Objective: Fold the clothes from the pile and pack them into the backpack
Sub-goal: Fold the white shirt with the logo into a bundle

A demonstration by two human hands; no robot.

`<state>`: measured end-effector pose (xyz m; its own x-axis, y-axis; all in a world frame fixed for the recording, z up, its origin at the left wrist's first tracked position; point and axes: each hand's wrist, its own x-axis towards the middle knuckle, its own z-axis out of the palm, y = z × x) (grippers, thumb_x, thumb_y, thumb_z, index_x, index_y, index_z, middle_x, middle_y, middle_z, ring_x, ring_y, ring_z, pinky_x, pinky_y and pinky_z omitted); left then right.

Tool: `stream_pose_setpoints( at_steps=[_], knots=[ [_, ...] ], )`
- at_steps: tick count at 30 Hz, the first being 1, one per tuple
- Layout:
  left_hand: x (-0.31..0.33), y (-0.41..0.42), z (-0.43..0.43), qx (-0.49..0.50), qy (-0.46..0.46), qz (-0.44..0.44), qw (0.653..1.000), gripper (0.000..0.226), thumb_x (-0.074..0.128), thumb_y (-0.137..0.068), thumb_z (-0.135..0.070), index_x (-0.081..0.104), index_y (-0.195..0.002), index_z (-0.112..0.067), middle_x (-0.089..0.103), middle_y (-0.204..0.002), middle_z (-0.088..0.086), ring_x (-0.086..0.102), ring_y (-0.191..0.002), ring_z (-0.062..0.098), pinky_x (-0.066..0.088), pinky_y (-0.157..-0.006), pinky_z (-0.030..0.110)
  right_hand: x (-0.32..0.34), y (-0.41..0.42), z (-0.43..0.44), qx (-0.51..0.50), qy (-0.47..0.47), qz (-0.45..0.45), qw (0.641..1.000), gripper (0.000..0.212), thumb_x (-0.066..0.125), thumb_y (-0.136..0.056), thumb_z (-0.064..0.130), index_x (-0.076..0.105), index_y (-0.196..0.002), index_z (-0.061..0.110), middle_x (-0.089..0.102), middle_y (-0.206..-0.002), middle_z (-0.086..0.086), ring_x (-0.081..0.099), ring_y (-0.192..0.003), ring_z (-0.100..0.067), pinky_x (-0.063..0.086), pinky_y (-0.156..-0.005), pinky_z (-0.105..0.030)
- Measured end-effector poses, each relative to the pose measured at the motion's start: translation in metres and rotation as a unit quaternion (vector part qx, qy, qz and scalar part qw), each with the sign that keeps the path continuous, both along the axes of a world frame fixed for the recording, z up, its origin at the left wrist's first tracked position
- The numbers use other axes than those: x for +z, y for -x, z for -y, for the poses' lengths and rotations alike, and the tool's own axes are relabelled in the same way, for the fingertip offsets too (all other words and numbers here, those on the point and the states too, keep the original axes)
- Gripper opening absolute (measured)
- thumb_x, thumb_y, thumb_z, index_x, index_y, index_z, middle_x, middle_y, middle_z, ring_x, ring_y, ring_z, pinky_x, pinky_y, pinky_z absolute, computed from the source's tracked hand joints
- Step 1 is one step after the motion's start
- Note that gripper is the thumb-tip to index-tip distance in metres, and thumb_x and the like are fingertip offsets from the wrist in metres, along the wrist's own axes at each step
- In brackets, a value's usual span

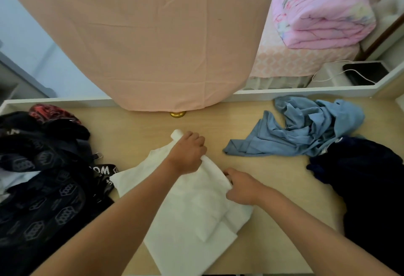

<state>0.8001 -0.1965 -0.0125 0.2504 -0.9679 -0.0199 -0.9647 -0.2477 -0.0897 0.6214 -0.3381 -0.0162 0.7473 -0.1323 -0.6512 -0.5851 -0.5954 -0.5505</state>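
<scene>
White cloth garment [196, 221], partly folded, is gripped along its rolled edge by the left hand [188, 153] and right hand [240, 188], while a crumpled blue shirt [306, 129] and dark navy garment [360, 177] to their right await folding, the black patterned backpack [43, 192] to their left.

A peach cloth [140, 35] hung across the upper centre, a small brass-coloured fitting [178, 114] just below its hem. A folded pink quilt [321, 11] lay on the bed [284, 61], upper right.
</scene>
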Motion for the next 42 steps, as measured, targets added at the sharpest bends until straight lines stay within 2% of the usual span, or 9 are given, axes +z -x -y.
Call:
stream_pose_setpoints(
  at_steps=[5,13,16,18,21,28,32,38,42],
  knots=[
    [0.012,0.012,-0.091,0.026,0.164,-0.042,0.985,0.009,0.057,-0.075,-0.012,0.065,-0.078,-0.014,0.061,-0.09,0.001,0.053,-0.08,0.021,0.042,-0.078,0.032,0.047,-0.016,-0.042,0.134,-0.055,-0.044,0.988,0.076,0.07,-0.076,0.022,0.034,-0.142,0.033,0.057,-0.116,0.005,0.061,-0.098,-0.016,0.057,-0.076,-0.033],
    [-0.033,0.066,-0.227,0.201,0.037,-0.117,0.972,0.051,0.074,-0.059,-0.005,0.069,-0.105,-0.027,0.061,-0.105,-0.005,0.054,-0.096,0.018,0.047,-0.076,0.031,0.038,-0.011,-0.145,0.228,-0.12,-0.171,0.951,0.069,0.071,-0.085,0.047,0.033,-0.142,0.038,0.065,-0.105,-0.001,0.067,-0.076,-0.02,0.058,-0.067,-0.036],
    [-0.04,0.096,-0.239,0.301,0.055,-0.148,0.94,0.056,0.064,-0.068,-0.007,0.065,-0.12,-0.029,0.056,-0.133,0.006,0.046,-0.124,0.029,0.048,-0.096,0.047,0.013,-0.004,-0.159,0.242,0.064,0.044,0.967,0.042,0.057,-0.094,0.039,0.052,-0.134,0.03,0.06,-0.115,0.003,0.062,-0.097,-0.018,0.047,-0.076,-0.028],
    [-0.036,0.114,-0.233,0.384,0.091,-0.159,0.905,0.047,0.05,-0.082,-0.015,0.062,-0.126,-0.029,0.046,-0.145,0.008,0.037,-0.132,0.031,0.043,-0.102,0.051,-0.007,0.003,-0.156,0.3,0.185,0.21,0.912,0.044,0.058,-0.088,0.026,0.056,-0.132,0.028,0.053,-0.128,0.0,0.052,-0.117,-0.022,0.043,-0.09,-0.031],
    [-0.04,0.133,-0.227,0.452,0.105,-0.268,0.845,0.052,0.047,-0.099,-0.037,0.035,-0.149,-0.035,0.012,-0.161,0.004,0.014,-0.147,0.026,0.024,-0.117,0.04,-0.029,0.014,-0.148,0.362,0.262,0.238,0.862,0.059,0.068,-0.074,0.026,0.059,-0.132,0.03,0.046,-0.149,-0.009,0.045,-0.136,-0.029,0.046,-0.1,-0.048],
    [-0.04,0.122,-0.192,0.395,0.045,-0.332,0.856,0.058,0.041,-0.102,-0.044,0.018,-0.154,-0.036,-0.007,-0.164,-0.004,-0.004,-0.151,0.021,0.01,-0.12,0.036,-0.029,0.029,-0.118,0.245,0.295,0.152,0.911,0.068,0.041,-0.094,0.017,0.019,-0.156,0.034,-0.012,-0.166,-0.006,-0.009,-0.153,-0.024,0.032,-0.112,-0.051],
    [-0.031,0.108,-0.158,0.439,0.05,-0.19,0.877,0.051,0.035,-0.101,-0.045,0.027,-0.151,-0.036,0.009,-0.163,0.004,0.007,-0.149,0.029,0.012,-0.116,0.045,-0.025,0.038,-0.109,0.126,0.296,0.156,0.934,0.067,0.048,-0.097,0.031,0.016,-0.156,0.034,-0.009,-0.165,-0.008,0.011,-0.147,-0.028,0.047,-0.096,-0.039],
    [-0.044,0.088,-0.131,0.416,-0.011,-0.254,0.873,0.062,0.037,-0.1,-0.05,0.011,-0.154,-0.039,-0.002,-0.164,0.007,0.002,-0.149,0.03,0.012,-0.119,0.047,-0.031,0.051,-0.081,-0.096,0.09,0.148,0.98,0.073,0.061,-0.091,0.01,0.028,-0.152,0.032,0.032,-0.146,-0.005,0.04,-0.132,-0.025,0.034,-0.107,-0.027],
    [-0.045,0.084,-0.117,0.41,-0.037,-0.216,0.885,0.056,0.032,-0.101,-0.036,0.016,-0.154,-0.029,0.006,-0.163,0.01,0.014,-0.146,0.032,0.019,-0.114,0.046,-0.031,0.066,-0.079,-0.059,0.11,0.156,0.98,0.072,0.061,-0.094,0.035,0.022,-0.155,0.03,0.019,-0.154,-0.003,0.034,-0.139,-0.022,0.031,-0.11,-0.027]
  ],
)
